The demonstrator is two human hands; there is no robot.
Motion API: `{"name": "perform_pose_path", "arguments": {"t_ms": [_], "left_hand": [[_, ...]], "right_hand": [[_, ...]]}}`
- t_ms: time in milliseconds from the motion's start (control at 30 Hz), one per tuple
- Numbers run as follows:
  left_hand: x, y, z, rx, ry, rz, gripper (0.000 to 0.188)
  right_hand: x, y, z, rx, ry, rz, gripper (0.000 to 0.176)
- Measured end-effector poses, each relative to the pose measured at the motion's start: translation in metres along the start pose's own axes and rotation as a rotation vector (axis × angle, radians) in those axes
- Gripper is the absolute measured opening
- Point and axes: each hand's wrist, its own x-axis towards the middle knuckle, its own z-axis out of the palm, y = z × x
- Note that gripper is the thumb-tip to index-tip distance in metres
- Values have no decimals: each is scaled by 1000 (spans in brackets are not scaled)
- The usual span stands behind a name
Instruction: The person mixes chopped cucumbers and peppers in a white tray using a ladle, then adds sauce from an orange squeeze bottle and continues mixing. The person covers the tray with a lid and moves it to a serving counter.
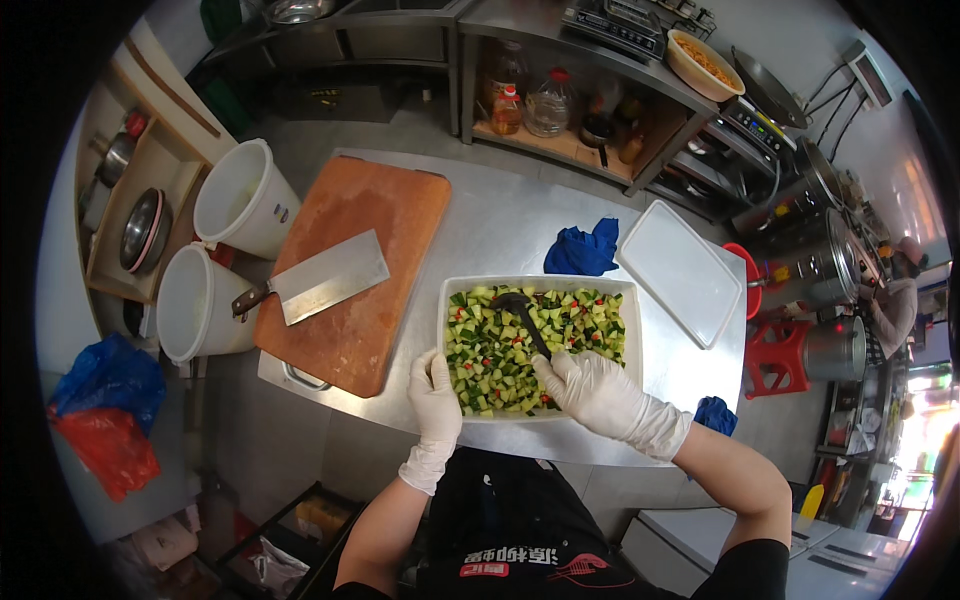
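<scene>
A white plastic tub (639,322) full of diced cucumber (487,330) with bits of red chili stands on the steel table. My right hand (600,394), in a white glove, grips the handle of a black spoon or ladle (531,324), whose head rests on the cucumber. My gloved left hand (435,397) holds the tub's left rim near its front corner. Left of the tub, a cleaver (334,277) lies flat on a wooden cutting board (360,202). A white lid (681,274) and a crumpled blue cloth (582,249) lie behind the tub, towards the right.
Two white buckets (184,300) stand left of the steel table (495,195). A second blue cloth (715,416) is at its right front edge. Beyond the right side are a red stool (776,358) and large metal pots (810,259). A person (896,300) is at the far right.
</scene>
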Motion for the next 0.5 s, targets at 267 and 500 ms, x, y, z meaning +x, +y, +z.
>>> {"name": "perform_pose_path", "arguments": {"t_ms": [267,500], "left_hand": [[1,3,1,43,-21,29,22],[2,2,0,2,-25,2,22]], "right_hand": [[-64,4,-11,16,-191,16,46],[-73,32,-14,-153,-114,165,35]]}}
